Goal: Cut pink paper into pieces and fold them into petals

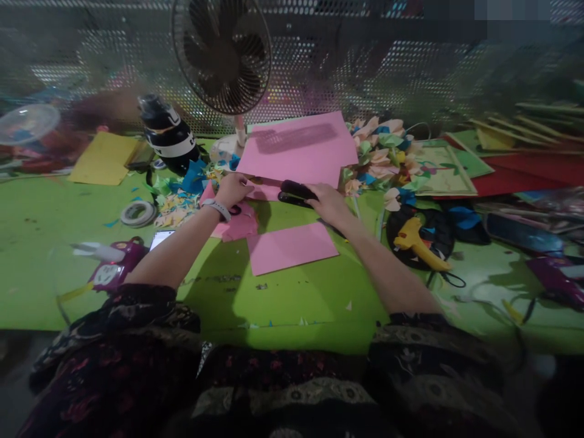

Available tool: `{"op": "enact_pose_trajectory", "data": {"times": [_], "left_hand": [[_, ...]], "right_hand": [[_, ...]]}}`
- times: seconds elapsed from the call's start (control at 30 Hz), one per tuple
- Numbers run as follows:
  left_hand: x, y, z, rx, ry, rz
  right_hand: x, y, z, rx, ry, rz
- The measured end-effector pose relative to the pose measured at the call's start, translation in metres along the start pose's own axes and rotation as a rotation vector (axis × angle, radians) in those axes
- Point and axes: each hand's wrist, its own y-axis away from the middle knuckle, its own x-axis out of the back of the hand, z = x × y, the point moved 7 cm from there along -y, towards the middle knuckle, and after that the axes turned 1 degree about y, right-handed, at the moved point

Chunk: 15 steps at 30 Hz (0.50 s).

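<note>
The work looks partway along: a pink rectangle [292,248] lies flat and separate on the green surface [292,310], and irregular pink pieces [241,224] sit beneath the left wrist, while a large pink sheet [296,143], notched at its right edge, appears mostly uncut. The left hand [234,190] has its fingertips closed on a pink strip [266,193] just in front of that sheet; the right hand [329,204] grips what looks like a black stapler [298,188], its end near the strip (whether they touch, I cannot tell). White lettering on the black bottle [171,143] shows perhaps a "U"; nothing else is legible.
</note>
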Motion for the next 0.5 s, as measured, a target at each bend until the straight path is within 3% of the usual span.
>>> {"op": "enact_pose_trajectory", "data": {"times": [0.13,0.23,0.3,0.37,0.43,0.5], "left_hand": [[0.014,0.020,0.021,-0.145,-0.313,0.085],[0.018,0.054,0.038,-0.318,-0.413,0.121],[0.012,0.088,0.049,-0.490,-0.351,0.038],[-0.002,0.130,0.055,-0.664,-0.279,-0.140],[-0.020,0.171,0.055,-0.788,-0.279,-0.306],[-0.033,0.200,0.053,-0.877,-0.327,-0.332]], "right_hand": [[0.025,0.002,-0.012,0.029,-0.005,0.084],[0.038,0.019,-0.038,0.161,-0.083,-0.078],[0.037,0.042,-0.057,0.279,-0.116,-0.265],[0.031,0.069,-0.071,0.392,-0.116,-0.394],[0.020,0.093,-0.077,0.488,-0.071,-0.431],[0.007,0.106,-0.074,0.490,0.010,-0.385]]}}
